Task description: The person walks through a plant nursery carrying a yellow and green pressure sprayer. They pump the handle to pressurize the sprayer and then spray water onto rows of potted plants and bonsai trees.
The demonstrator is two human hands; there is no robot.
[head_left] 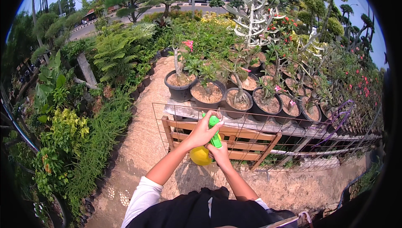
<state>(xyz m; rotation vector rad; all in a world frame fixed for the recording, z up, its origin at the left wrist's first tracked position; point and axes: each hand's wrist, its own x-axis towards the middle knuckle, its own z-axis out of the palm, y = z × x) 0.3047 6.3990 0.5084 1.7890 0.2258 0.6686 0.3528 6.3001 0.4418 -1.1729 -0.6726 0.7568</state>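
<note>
Spray bottle: yellow rounded body, green pump head, held in mid-air in front of the wooden rack and wire mesh, just short of the near edge of the bench carrying the black potted plants. Left hand is clenched over the green head from above, fingers wrapped around the top. Right hand has its grip closed on the neck and upper body from below and behind. Judgement on handling: thin moulded plastic, so light when empty but bottom-heavy with water in it; fill level not visible. Body wall probably flexes a bit under squeeze; the head is stiffer. Smooth plastic, likely slippery if wet from overspray. Best hold is the narrow neck under the head, where the fingers lock against the shoulder of the body, with the other hand free for the pump or trigger. Avoid carrying it by the head alone, as the threaded joint could twist loose. Not fragile; a drop onto the paved path would more likely crack the head than the body.
</note>
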